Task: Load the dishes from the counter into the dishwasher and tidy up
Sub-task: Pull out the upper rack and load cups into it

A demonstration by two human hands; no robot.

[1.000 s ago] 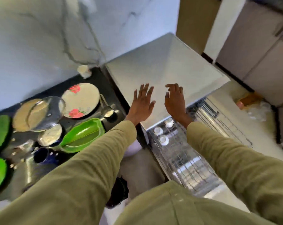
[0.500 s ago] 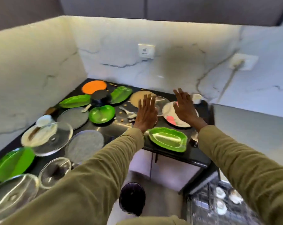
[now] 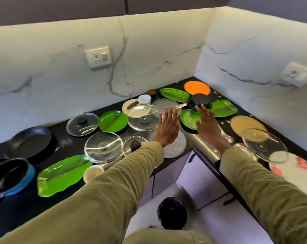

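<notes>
Fingers [image 3: 168, 114] straight, both hands above counter [image 3: 64, 143].

Flat hands [image 3: 167, 127] over crowded counter [image 3: 64, 143] (holding nothing)

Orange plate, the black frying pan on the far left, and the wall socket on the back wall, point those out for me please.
orange plate [image 3: 197, 87], head view, middle of its flat face.
black frying pan [image 3: 30, 142], head view, inside of its base.
wall socket [image 3: 98, 57], head view, middle of its white faceplate.
</notes>
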